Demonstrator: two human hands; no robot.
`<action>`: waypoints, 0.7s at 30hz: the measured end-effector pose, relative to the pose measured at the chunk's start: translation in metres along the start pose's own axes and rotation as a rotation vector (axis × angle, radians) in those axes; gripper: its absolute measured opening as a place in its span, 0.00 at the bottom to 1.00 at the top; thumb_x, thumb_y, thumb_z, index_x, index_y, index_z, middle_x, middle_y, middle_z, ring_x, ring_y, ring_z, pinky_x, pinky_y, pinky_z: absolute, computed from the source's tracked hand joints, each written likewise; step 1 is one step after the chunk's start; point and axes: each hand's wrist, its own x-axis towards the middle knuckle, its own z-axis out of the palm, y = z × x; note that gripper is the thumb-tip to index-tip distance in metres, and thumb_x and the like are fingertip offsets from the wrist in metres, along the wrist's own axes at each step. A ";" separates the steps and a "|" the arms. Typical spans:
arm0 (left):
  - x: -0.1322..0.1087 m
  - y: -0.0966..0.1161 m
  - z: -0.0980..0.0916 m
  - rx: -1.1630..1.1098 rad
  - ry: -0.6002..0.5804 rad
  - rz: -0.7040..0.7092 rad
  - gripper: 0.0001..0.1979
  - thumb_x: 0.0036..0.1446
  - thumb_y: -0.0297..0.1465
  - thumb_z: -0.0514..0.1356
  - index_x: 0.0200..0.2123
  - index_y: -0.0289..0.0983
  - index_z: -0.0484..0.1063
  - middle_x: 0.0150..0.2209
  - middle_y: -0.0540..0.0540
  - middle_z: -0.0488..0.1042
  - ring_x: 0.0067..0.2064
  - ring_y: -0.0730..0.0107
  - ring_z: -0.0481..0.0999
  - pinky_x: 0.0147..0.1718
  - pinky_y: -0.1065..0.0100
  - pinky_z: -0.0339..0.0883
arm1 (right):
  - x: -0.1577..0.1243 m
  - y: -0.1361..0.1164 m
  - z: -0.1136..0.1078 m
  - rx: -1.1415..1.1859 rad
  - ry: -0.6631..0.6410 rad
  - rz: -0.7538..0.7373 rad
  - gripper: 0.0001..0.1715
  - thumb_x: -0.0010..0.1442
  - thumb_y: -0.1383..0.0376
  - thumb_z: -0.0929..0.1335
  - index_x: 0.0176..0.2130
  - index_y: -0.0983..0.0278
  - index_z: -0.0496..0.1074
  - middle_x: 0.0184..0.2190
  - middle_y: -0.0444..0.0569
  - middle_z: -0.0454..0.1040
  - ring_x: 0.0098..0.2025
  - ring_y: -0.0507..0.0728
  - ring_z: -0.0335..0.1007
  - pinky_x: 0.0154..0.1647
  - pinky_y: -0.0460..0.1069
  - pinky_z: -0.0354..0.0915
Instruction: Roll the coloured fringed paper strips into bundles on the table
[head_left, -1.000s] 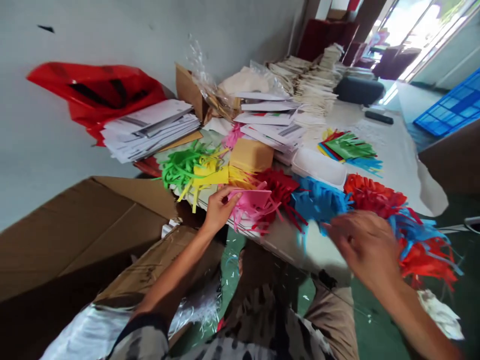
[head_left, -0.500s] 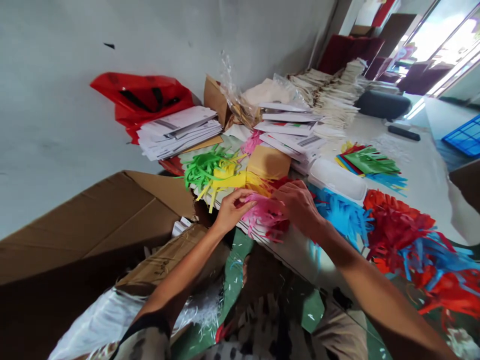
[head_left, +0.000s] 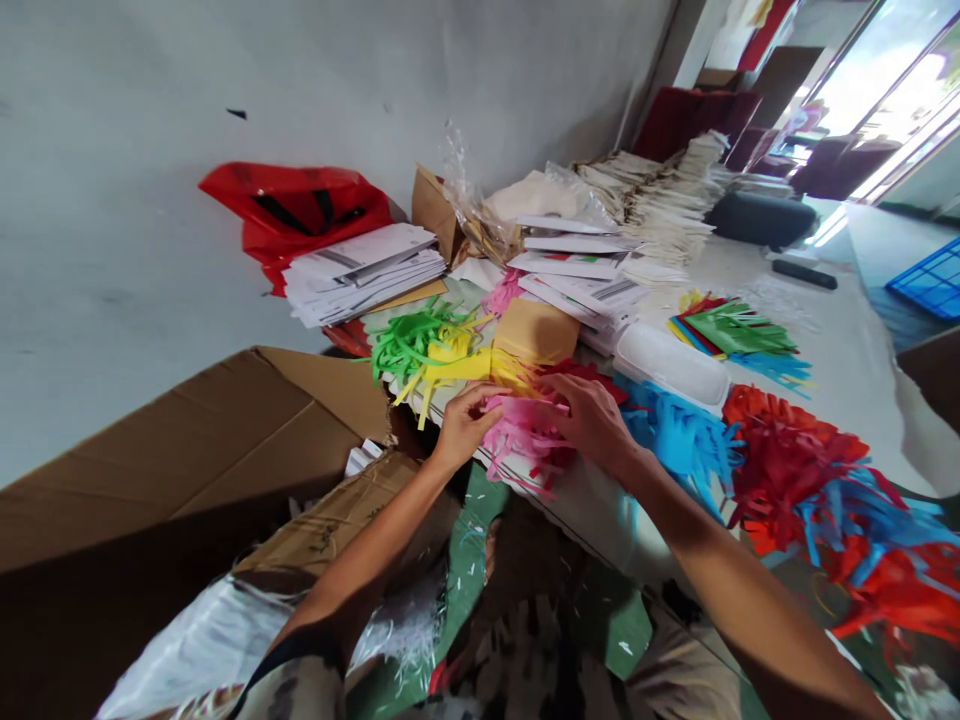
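A pink fringed paper strip [head_left: 521,430] is held along its upper edge between my two hands, its cut strands hanging over the table's edge. My left hand [head_left: 463,425] pinches the strip's left end between thumb and fingers. At the other end, my right hand [head_left: 592,418] has its fingers closed on the pink edge. Just behind my hands lie yellow fringe [head_left: 457,362] and dark red fringe [head_left: 581,378], and green fringe [head_left: 405,340] is farther left. A tan block-like piece [head_left: 536,330] sits behind the yellow fringe.
Right of my hands are blue fringe [head_left: 686,440], red fringe [head_left: 787,450] and a white plastic tray [head_left: 671,365]. Envelope stacks [head_left: 360,270] and a red bag [head_left: 300,210] stand against the wall. A big cardboard box [head_left: 187,440] is open at lower left.
My right hand has moved slightly left and turned, its fingers now on the strip's edge. The pink strip lies straighter between my hands. My left hand keeps its pinch.
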 end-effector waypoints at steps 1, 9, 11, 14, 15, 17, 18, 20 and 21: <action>-0.001 0.000 0.000 0.009 0.016 -0.002 0.10 0.58 0.35 0.70 0.43 0.40 0.83 0.40 0.45 0.81 0.39 0.65 0.77 0.38 0.65 0.71 | 0.001 0.000 0.000 -0.019 -0.012 -0.018 0.13 0.68 0.60 0.71 0.50 0.60 0.80 0.46 0.51 0.84 0.45 0.60 0.78 0.47 0.52 0.62; -0.001 0.006 -0.004 0.121 0.108 0.025 0.08 0.60 0.37 0.69 0.34 0.39 0.80 0.32 0.48 0.80 0.34 0.67 0.78 0.37 0.66 0.71 | 0.007 -0.006 -0.013 0.119 0.058 -0.072 0.09 0.66 0.64 0.71 0.38 0.59 0.83 0.38 0.48 0.85 0.43 0.59 0.79 0.48 0.52 0.65; 0.000 0.008 -0.007 0.146 0.103 0.042 0.09 0.61 0.38 0.68 0.32 0.39 0.80 0.30 0.49 0.80 0.32 0.67 0.77 0.35 0.66 0.70 | 0.008 -0.007 -0.014 0.187 0.076 -0.034 0.07 0.64 0.65 0.72 0.36 0.59 0.83 0.38 0.48 0.85 0.43 0.59 0.80 0.47 0.51 0.67; 0.000 0.011 -0.012 0.162 0.084 0.059 0.09 0.62 0.37 0.67 0.32 0.39 0.81 0.30 0.48 0.81 0.32 0.67 0.78 0.35 0.66 0.71 | 0.009 -0.006 -0.012 0.252 0.116 0.041 0.08 0.64 0.64 0.71 0.36 0.60 0.83 0.36 0.47 0.85 0.39 0.58 0.80 0.43 0.50 0.68; 0.000 0.012 -0.013 0.163 0.081 0.061 0.08 0.63 0.37 0.67 0.35 0.39 0.82 0.32 0.48 0.82 0.33 0.67 0.79 0.37 0.66 0.73 | 0.010 -0.005 -0.010 0.258 0.123 0.054 0.09 0.65 0.64 0.70 0.36 0.61 0.83 0.35 0.47 0.85 0.38 0.57 0.80 0.42 0.49 0.68; 0.000 0.014 -0.015 0.161 0.074 0.062 0.08 0.64 0.35 0.66 0.42 0.39 0.82 0.38 0.46 0.84 0.37 0.66 0.81 0.41 0.65 0.75 | 0.010 -0.004 -0.007 0.250 0.112 0.046 0.09 0.65 0.64 0.70 0.38 0.61 0.82 0.36 0.47 0.85 0.37 0.57 0.80 0.41 0.49 0.68; 0.000 0.015 -0.016 0.161 0.068 0.061 0.09 0.64 0.34 0.65 0.44 0.39 0.82 0.40 0.45 0.84 0.38 0.66 0.82 0.42 0.64 0.76 | 0.010 -0.005 -0.005 0.244 0.096 0.034 0.08 0.65 0.64 0.71 0.39 0.61 0.83 0.37 0.47 0.85 0.37 0.57 0.80 0.40 0.49 0.68; 0.000 0.015 -0.016 0.165 0.052 0.062 0.09 0.63 0.32 0.65 0.45 0.39 0.82 0.41 0.44 0.84 0.39 0.65 0.82 0.44 0.63 0.77 | 0.009 -0.006 -0.001 0.225 0.066 0.006 0.07 0.64 0.64 0.72 0.41 0.60 0.83 0.38 0.47 0.85 0.38 0.57 0.80 0.41 0.49 0.67; 0.000 0.015 -0.016 0.168 0.044 0.063 0.09 0.62 0.31 0.65 0.45 0.40 0.82 0.41 0.45 0.84 0.40 0.65 0.82 0.45 0.63 0.77 | 0.008 -0.007 0.001 0.214 0.058 -0.007 0.07 0.64 0.64 0.72 0.40 0.59 0.83 0.38 0.47 0.85 0.39 0.57 0.79 0.42 0.49 0.66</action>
